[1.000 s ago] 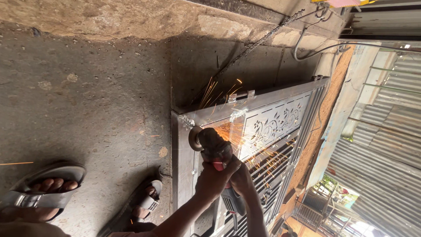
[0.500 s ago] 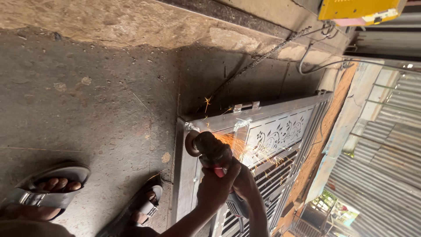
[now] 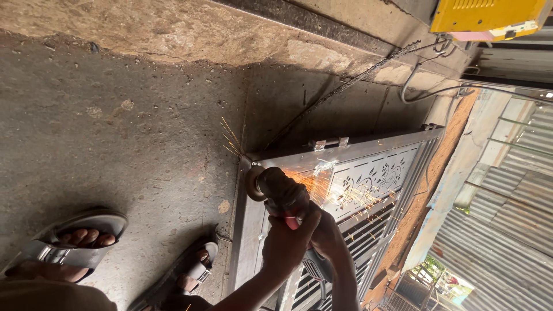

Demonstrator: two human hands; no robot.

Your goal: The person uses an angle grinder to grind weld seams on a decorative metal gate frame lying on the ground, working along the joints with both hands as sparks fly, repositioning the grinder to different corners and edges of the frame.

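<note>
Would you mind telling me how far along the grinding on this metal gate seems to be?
Done: the metal gate looks assembled, its ornamental panel and bars in place. In hand: both hands, left hand and right hand, grip the angle grinder, whose disc meets the frame's upper corner and throws sparks. Left: how much of the frame remains to be ground cannot be told from this view.

Grinder [image 3: 276, 187] on gate [image 3: 368, 173] corner, sandalled feet [image 3: 75, 242] to its left
</note>
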